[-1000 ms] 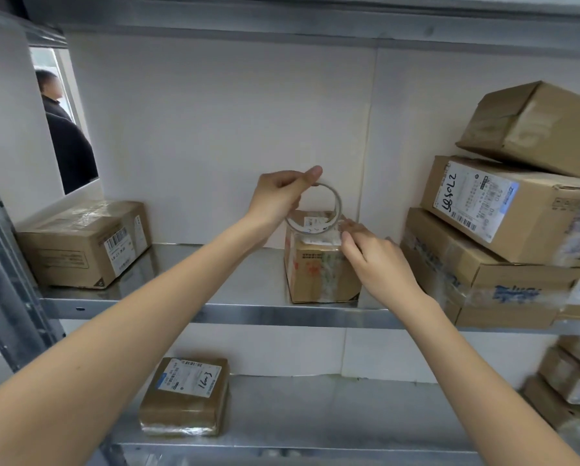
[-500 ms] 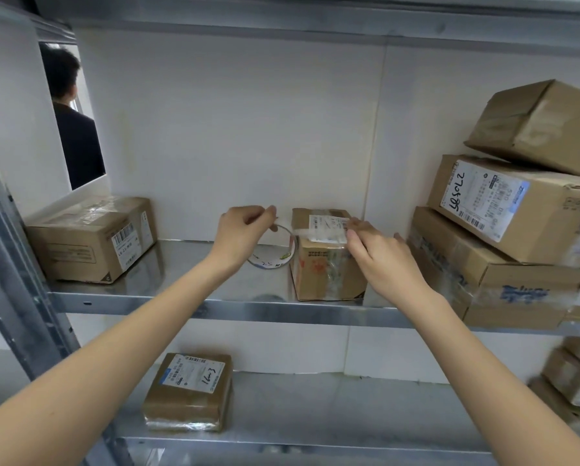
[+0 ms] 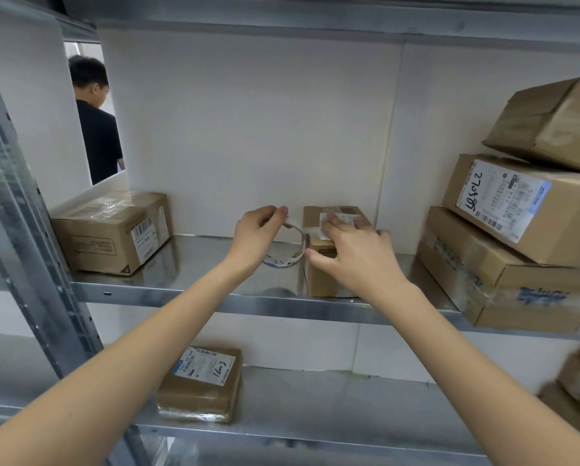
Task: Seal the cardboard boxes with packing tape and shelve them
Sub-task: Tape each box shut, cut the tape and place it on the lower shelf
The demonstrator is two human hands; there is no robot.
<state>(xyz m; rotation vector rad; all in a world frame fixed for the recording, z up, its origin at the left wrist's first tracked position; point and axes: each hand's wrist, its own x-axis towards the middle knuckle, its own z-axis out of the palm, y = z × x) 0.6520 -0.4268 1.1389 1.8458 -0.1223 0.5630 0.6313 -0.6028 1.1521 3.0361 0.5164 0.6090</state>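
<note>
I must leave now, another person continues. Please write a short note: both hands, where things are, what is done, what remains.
Left hand pinches the tape roll beside the small box on the middle shelf.
Right hand presses flat on the box top, over the tape strip.
Done: box is shelved, strip laid across its top.
Left: the strip appears joined to the roll; cut it and smooth the ends.

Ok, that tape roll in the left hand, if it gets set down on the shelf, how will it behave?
The tape roll looks like a thin, nearly spent ring, so probably very light and a bit flexible. Set on edge, it would likely roll along the smooth metal shelf; laid flat it should stay. The left hand pinches its rim easily, suggesting little weight.
</note>
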